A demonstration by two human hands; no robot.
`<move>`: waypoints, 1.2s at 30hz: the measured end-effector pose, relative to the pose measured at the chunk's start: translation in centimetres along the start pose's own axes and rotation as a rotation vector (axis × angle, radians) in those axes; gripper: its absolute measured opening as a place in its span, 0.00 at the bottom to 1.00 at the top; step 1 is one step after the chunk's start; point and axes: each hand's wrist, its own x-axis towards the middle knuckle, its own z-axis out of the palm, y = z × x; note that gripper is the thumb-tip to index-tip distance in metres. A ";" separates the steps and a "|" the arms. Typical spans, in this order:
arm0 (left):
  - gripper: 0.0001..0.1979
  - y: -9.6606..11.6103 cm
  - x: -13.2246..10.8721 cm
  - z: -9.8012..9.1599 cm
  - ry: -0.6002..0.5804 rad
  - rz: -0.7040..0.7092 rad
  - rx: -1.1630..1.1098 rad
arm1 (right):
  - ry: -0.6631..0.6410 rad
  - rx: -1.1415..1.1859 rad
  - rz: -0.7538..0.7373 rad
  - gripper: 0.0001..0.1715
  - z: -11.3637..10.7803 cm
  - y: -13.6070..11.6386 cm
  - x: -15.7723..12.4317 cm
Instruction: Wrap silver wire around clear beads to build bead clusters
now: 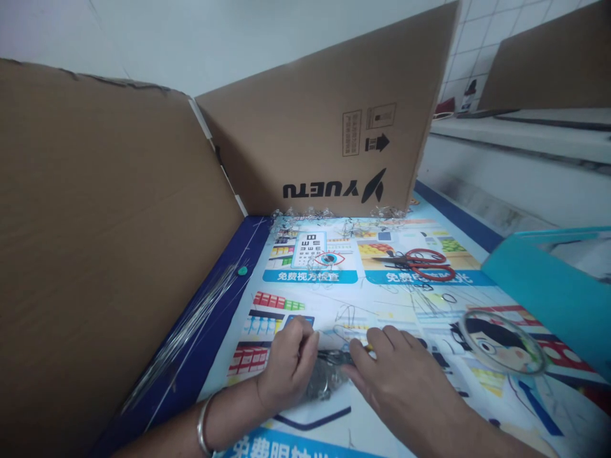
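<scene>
Dark metal tool [337, 357]: is jutting from the right hand toward the left one, lying nearer the wearer than the scissors [408, 261] and to their left; its working end is blurring.
Right hand [396, 369]: is gripping the tool with closed fingers, a bit of yellow showing beside them; it is working on the wearer's side of the scissors.
Left hand [289, 362]: is keeping its fingers curled shut, thumb pressing on the forefinger; what they are pinching, if anything, I cannot tell. A bracelet [202, 426] is circling this wrist.
Shiny pile [322, 385]: is resting beneath the tool, between the hands, its pieces too blurred to tell.
Wire bundle [191, 331]: is stretching well to the left of the scissors, along the blue border.
Green dot [242, 271]: is sitting near the bundle's far end, left of the scissors.
Translucent ring [543, 359]: is lying flat to the right of the scissors and nearer the wearer.
Clear bits [310, 213]: are lining the foot of the cardboard panel [324, 114], beyond the scissors.
Teal box [548, 273]: is standing right of the scissors.
</scene>
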 end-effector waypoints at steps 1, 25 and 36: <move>0.08 0.0 0.0 0.0 0.001 -0.004 0.003 | -0.003 0.000 0.000 0.08 0.0 0.0 0.0; 0.07 0.3 -0.2 -0.1 -0.005 0.034 -0.098 | -0.010 0.043 0.033 0.11 -0.9 -0.4 0.3; 0.08 -0.3 0.0 -0.6 -0.054 0.271 -0.138 | -0.179 0.160 0.089 0.07 -0.7 0.2 0.4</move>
